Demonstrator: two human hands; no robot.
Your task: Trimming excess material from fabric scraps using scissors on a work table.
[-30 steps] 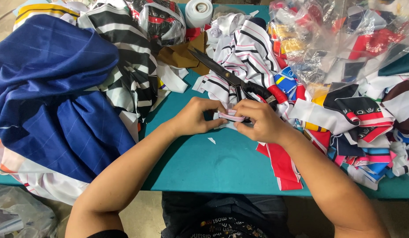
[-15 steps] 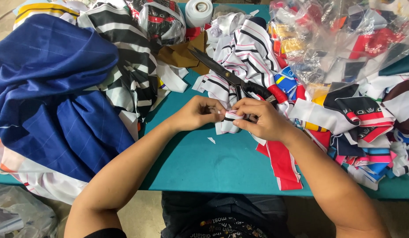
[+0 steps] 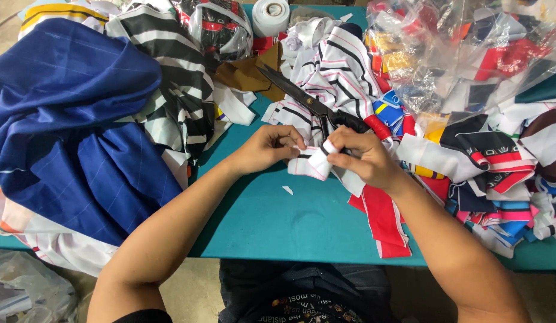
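Head view, small white fabric piece [image 3: 311, 163] with thin pink and black stripes, folded, pinched by left hand [image 3: 267, 148] and right hand [image 3: 359, 157], clear plastic bag [image 3: 469, 54] holding colourful fabric scraps.

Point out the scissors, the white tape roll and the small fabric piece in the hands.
scissors [image 3: 296, 96], head view, on the dark blades.
white tape roll [image 3: 271, 17], head view, on its outer side wall.
small white fabric piece [image 3: 311, 164], head view, on its lower folded part between both hands.

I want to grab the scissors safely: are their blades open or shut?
Shut: the scissors lie on the striped fabric showing one closed dark blade, no gap.
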